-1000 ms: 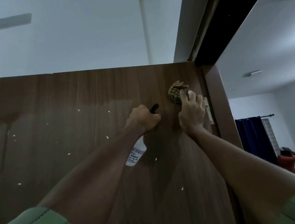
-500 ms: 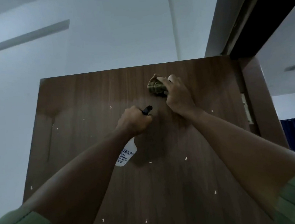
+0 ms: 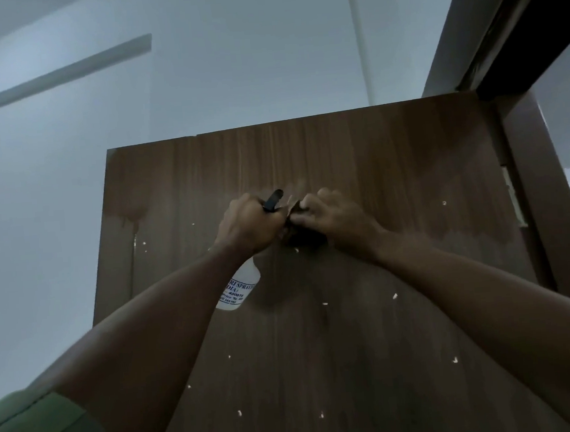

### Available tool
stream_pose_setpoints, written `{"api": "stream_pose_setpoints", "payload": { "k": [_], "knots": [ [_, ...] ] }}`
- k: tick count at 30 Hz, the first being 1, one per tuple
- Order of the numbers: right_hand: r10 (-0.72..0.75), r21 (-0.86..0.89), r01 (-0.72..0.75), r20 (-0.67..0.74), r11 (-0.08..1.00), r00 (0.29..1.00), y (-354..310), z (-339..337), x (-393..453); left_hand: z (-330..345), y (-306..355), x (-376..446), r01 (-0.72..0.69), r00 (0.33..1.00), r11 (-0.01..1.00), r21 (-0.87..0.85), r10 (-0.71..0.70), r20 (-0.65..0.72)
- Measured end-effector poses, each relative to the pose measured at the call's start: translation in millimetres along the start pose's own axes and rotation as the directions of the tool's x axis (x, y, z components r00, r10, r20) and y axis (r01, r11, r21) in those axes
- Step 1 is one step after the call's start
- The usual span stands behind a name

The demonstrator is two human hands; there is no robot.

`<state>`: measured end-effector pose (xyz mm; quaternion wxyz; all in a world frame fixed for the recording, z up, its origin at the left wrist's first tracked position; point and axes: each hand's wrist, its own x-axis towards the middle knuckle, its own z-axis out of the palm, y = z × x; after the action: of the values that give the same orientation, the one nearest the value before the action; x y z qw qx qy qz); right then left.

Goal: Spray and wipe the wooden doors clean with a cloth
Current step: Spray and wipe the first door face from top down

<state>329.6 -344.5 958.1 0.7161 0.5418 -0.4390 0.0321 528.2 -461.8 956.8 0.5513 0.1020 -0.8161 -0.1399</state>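
Observation:
A brown wooden door (image 3: 371, 328) fills the middle of the view, its top edge visible, with small pale flecks on it and a damp, darker band across the upper part. My left hand (image 3: 248, 227) grips a white spray bottle (image 3: 237, 293) with a black nozzle that points up at the door. My right hand (image 3: 333, 217) is closed on a bunched cloth (image 3: 295, 211), mostly hidden under the fingers, pressed to the door right beside the left hand.
The door frame (image 3: 549, 212) runs down the right side, with a pale hinge plate (image 3: 514, 201) at the door's edge. A white wall (image 3: 54, 200) and ceiling lie behind and to the left. A dark curtain shows at the far right.
My right hand has slid the cloth down and left across the door, from near the hinge side to beside the left hand. The view has shifted right and up.

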Motion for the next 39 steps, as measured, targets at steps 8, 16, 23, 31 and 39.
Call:
{"api": "stream_pose_setpoints", "payload": {
  "k": [8, 16, 23, 31, 39],
  "knots": [
    [0.180, 0.028, -0.180, -0.006, 0.983, 0.984, -60.9, 15.4, 39.7, -32.8, -34.0, 5.6, 0.017, 1.000, 1.000, -0.023, -0.017, -0.012],
    [0.589, -0.012, -0.590, -0.044, 0.807, 0.807, -25.7, 15.4, 90.9, -70.8, -66.7, 6.4, 0.012, 1.000, 0.999, 0.044, -0.012, 0.011],
    [-0.116, -0.002, 0.117, 0.132, 0.993, 0.984, -80.1, 23.2, 68.6, -87.4, -86.7, 6.2, -0.034, 0.998, 0.994, 0.099, 0.028, 0.060],
    [0.340, 0.045, -0.342, 0.048, 0.939, 0.939, -108.7, 32.8, 122.4, -106.1, -107.1, -2.3, -0.060, 0.997, 0.994, 0.096, 0.056, 0.053],
    [0.564, 0.014, -0.564, 0.005, 0.825, 0.826, -70.8, 32.9, 141.8, -128.7, -122.8, -1.3, -0.048, 0.998, 0.992, 0.116, 0.043, 0.050]
  ]
}}
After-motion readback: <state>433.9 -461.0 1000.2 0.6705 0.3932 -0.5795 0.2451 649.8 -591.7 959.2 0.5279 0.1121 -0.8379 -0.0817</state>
